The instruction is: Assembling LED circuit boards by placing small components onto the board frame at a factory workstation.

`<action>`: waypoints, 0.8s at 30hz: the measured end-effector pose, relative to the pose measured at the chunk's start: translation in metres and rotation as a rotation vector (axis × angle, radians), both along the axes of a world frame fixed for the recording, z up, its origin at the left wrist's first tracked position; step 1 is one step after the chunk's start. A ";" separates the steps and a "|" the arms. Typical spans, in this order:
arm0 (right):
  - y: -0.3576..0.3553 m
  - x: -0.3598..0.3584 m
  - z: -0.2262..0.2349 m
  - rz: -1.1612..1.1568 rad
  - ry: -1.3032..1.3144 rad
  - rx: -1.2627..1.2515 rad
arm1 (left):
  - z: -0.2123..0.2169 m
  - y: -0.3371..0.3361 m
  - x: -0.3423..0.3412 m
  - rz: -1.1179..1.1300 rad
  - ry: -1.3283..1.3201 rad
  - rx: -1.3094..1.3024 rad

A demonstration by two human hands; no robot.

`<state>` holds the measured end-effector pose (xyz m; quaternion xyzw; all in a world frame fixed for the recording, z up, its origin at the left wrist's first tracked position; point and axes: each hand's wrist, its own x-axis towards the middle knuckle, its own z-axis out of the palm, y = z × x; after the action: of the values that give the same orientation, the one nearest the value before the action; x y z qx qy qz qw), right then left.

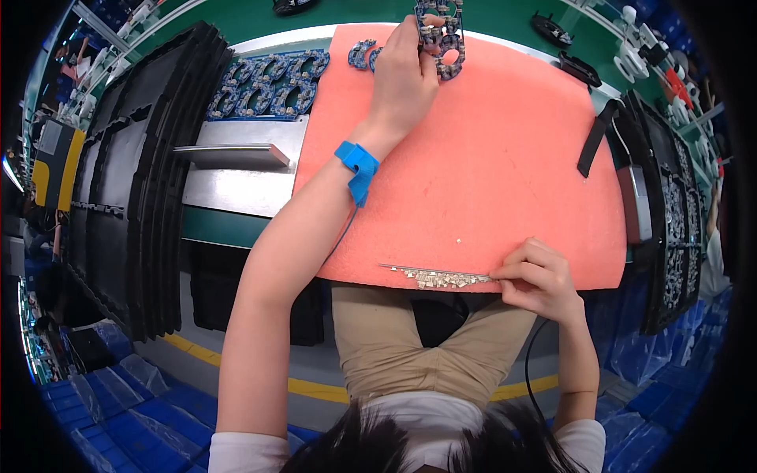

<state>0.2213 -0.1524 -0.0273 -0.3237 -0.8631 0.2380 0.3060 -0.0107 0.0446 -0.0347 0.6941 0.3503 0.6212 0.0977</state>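
My left hand (400,83) reaches to the far side of the pink foam mat (505,165), its fingers closed on the edge of a blue circuit board panel (451,39) with ring-shaped boards. A blue wrist strap (359,165) with a cord circles that wrist. Beside the hand lies a small curved circuit board (362,55), partly hidden. At the mat's near edge my right hand (540,277) pinches the end of a thin, straight metal strip (418,268). Along the strip's near side sits a heap of tiny pale metal pieces (445,281). One loose tiny piece (459,240) lies beyond it.
Several blue circuit board panels (268,83) lie left of the mat, behind an upright metal plate (236,155). Black trays (130,173) stack at far left. Right of the mat are a black strap (597,142), a grey box (633,203) and a tray of parts (674,229).
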 end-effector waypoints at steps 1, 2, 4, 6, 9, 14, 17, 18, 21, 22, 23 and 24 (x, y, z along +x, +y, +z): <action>0.000 0.000 0.000 -0.001 -0.001 -0.001 | 0.001 -0.001 0.000 -0.003 -0.007 0.001; 0.000 0.001 -0.001 0.002 -0.003 0.007 | 0.001 -0.002 0.000 -0.006 -0.014 0.003; -0.001 0.001 -0.002 0.004 -0.006 0.014 | 0.001 -0.001 0.001 -0.009 -0.016 0.008; -0.002 0.002 -0.003 0.003 -0.009 0.026 | 0.000 0.000 0.000 -0.011 -0.017 0.014; -0.003 0.003 -0.004 0.004 -0.011 0.031 | -0.001 0.001 -0.002 0.014 0.028 -0.001; -0.003 0.002 -0.003 -0.007 -0.013 0.042 | -0.001 0.001 0.001 -0.006 -0.014 0.023; -0.003 0.002 -0.005 -0.010 -0.014 0.046 | -0.001 0.001 -0.002 0.021 0.022 -0.012; -0.004 0.003 -0.006 -0.010 -0.008 0.045 | 0.000 -0.001 -0.001 0.021 0.020 -0.016; -0.004 0.003 -0.006 -0.010 -0.009 0.067 | 0.001 -0.002 0.000 0.014 0.033 -0.041; -0.003 0.002 -0.006 -0.007 -0.008 0.063 | 0.001 -0.002 -0.001 0.015 0.031 -0.020; -0.003 0.001 -0.006 -0.007 -0.005 0.073 | 0.001 -0.001 -0.001 0.017 0.030 0.000; -0.003 0.001 -0.007 -0.010 -0.003 0.082 | 0.000 0.000 -0.001 0.018 0.029 -0.005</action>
<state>0.2225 -0.1554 -0.0341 -0.3154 -0.8711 0.2003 0.3187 -0.0117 0.0444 -0.0348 0.6994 0.3596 0.6113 0.0887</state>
